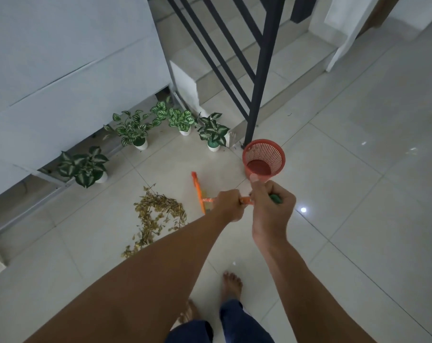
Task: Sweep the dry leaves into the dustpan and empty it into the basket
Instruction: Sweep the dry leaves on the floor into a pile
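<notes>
A heap of dry yellow-brown leaves [158, 216] lies on the pale floor tiles, left of my arms. My left hand [228, 205] is closed around the orange handle of a broom [198, 191], whose orange head rests on the floor just right of the leaves. My right hand [271, 209] grips the handle's upper end, where a green tip shows. A red perforated basket [264, 159] stands upright on the floor beyond my hands, beside the railing post. No dustpan is visible.
Several potted plants [133, 129] with green-and-white leaves line the base of a pale wall at left. A dark metal stair railing [259, 78] and steps rise behind the basket. My bare feet [231, 285] stand on the tiles below.
</notes>
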Demonstrator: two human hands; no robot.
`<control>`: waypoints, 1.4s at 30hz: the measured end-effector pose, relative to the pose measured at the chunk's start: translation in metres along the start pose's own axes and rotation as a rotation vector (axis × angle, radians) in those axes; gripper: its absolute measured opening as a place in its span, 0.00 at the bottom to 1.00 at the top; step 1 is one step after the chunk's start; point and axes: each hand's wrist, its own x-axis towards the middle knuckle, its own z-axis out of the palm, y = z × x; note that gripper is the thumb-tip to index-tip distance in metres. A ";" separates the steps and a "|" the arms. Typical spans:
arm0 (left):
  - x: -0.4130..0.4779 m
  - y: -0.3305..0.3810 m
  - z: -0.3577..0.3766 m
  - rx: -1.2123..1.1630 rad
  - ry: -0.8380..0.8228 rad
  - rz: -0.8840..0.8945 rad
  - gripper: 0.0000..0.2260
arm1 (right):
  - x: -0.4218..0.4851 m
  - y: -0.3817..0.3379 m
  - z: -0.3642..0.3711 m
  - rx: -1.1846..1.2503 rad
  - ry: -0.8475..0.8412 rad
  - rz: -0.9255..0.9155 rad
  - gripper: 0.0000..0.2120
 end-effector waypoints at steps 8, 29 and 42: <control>-0.019 -0.017 0.013 -0.011 0.077 -0.094 0.16 | -0.009 -0.007 -0.005 0.173 0.095 0.067 0.15; -0.124 -0.082 0.028 -0.213 0.241 -0.059 0.08 | -0.134 -0.022 0.014 -0.033 -0.309 -0.078 0.16; -0.209 -0.152 -0.018 -0.316 0.428 -0.400 0.19 | -0.159 -0.056 0.104 0.113 -0.735 0.004 0.23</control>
